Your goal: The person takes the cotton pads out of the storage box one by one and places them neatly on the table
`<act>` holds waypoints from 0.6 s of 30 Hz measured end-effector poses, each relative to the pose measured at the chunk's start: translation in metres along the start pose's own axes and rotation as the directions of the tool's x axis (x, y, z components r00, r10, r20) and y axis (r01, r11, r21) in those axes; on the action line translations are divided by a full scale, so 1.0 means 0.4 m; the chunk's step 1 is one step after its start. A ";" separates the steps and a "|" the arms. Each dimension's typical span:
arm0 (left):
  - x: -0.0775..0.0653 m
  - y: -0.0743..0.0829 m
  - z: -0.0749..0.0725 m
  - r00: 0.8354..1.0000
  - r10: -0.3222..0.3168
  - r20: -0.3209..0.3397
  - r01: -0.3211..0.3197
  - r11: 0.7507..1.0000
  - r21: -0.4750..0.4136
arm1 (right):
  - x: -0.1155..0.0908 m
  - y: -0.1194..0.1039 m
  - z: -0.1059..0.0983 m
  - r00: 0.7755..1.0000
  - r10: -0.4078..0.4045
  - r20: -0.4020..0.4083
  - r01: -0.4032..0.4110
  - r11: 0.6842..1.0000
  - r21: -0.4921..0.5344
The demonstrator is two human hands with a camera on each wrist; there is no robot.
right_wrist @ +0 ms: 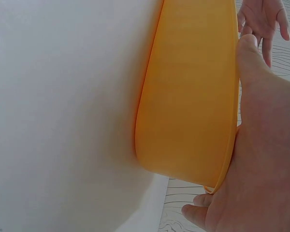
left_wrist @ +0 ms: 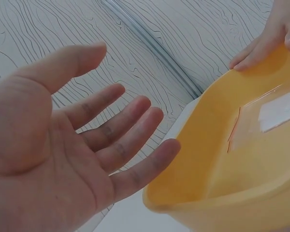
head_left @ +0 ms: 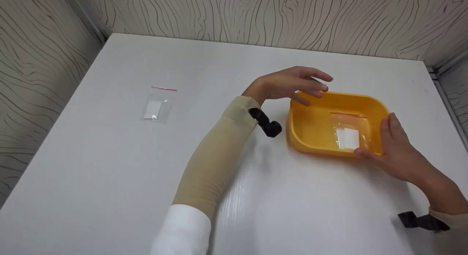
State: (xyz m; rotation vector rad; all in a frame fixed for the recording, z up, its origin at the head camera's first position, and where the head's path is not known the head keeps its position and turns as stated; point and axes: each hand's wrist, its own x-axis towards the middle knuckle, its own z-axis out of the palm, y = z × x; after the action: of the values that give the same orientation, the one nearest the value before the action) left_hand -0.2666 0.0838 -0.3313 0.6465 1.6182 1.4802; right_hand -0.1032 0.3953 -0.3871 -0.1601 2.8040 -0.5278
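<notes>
A yellow plastic bin (head_left: 318,150) stands on the right side of the table. Inside it lie clear zip bags (head_left: 349,120) with red seal strips and white pieces in them. My right hand (head_left: 400,152) grips the bin's near right corner, thumb on the front rim and fingers at the right-hand rim. Over the far left corner hovers my left hand (head_left: 292,83), its fingers spread and loosely bent with nothing held. In the left wrist view, the left palm (left_wrist: 63,145) shows bare beside the bin's rim.
Another clear zip bag (head_left: 158,105) with a white piece inside lies at the left on the white table (head_left: 109,167). Wood-grain patterned panels (head_left: 256,17) rise behind the table and at its sides.
</notes>
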 end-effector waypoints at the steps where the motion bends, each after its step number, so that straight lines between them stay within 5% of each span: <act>1: 0.004 0.001 0.002 1.000 -0.006 -0.005 0.006 1.000 0.002 | 0.000 0.000 0.000 1.000 0.001 0.001 -0.001 1.000 0.000; 18: 0.065 0.011 0.069 0.992 -0.114 -0.052 0.111 0.992 -0.058 | 0.001 0.000 -0.003 1.000 -0.006 -0.001 0.006 1.000 0.005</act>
State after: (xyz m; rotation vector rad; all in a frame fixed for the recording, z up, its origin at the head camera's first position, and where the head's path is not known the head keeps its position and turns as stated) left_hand -0.2579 0.1212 -0.3318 0.4794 1.6225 1.4662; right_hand -0.1041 0.3957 -0.3863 -0.1679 2.8040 -0.5358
